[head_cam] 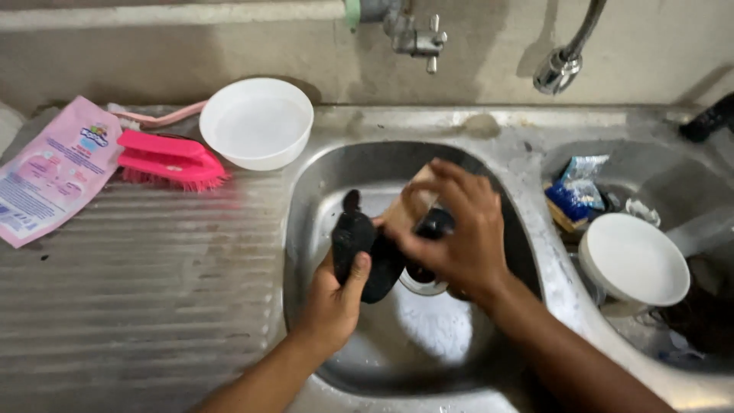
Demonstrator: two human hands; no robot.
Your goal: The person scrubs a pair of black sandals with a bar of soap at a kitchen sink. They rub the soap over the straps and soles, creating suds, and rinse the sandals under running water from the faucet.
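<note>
— What's closest to you there?

— My own forearms, coming up from the near edge, and past them my hands over the steel sink (321, 191). My left hand (336, 294) is closed around a black cloth (359, 248), thumb pressed on its front. My right hand (459, 229) is curled over the other end of it, fingers bent; a pale brown piece shows just beyond those fingers, and I can't tell what it is.

— And where does the cloth sit?

— Above the middle of the basin, held between both hands, just over the drain (424, 284).

— Take me round the rest, biggest first.

— The ribbed steel worktop (145, 291) fills the whole left side. To the right there's a second basin (665, 180), crowded with things. A pink printed pouch (50, 172) lies flat at the far left of the worktop. A white bowl (256, 122) stands at the far edge, between the worktop and the sink. Another white bowl (633, 260) sits upside down in the right basin. A pink scrubbing brush (168, 159) lies bristles down between the pouch and the first bowl, touching the bowl's left side. A blue and silver packet (577, 187) rests at the right basin's far left. On the wall beyond are a valve tap (413, 34) and a curved spout (566, 57).
</note>
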